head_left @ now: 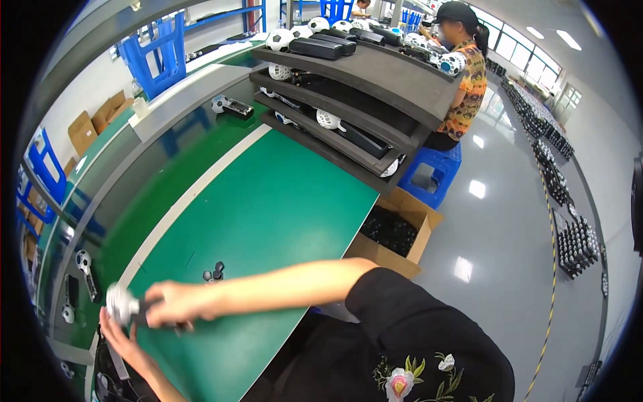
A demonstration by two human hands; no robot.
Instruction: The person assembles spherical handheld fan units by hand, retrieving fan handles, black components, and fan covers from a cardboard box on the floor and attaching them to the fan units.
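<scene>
At the lower left, a device with a white ball-shaped head (122, 305) and a dark handle is held over the green tabletop (268, 194). Blur hides its details. My left hand (127, 342) supports the white head from below and beside it, its fingers stretched along it. Reaching across from the right, my right hand (177, 303) has its fingers curled at the dark handle; motion smears them. Small black parts (214, 273) lie in a little group just beyond my right forearm.
Stacked dark trays (375, 74) with football-patterned devices stand at the far end. Left of the table runs a green conveyor belt (181, 161) carrying several similar devices (87, 268). Beside the table's right edge is a cardboard box (418, 234); a co-worker (469, 80) sits beyond it.
</scene>
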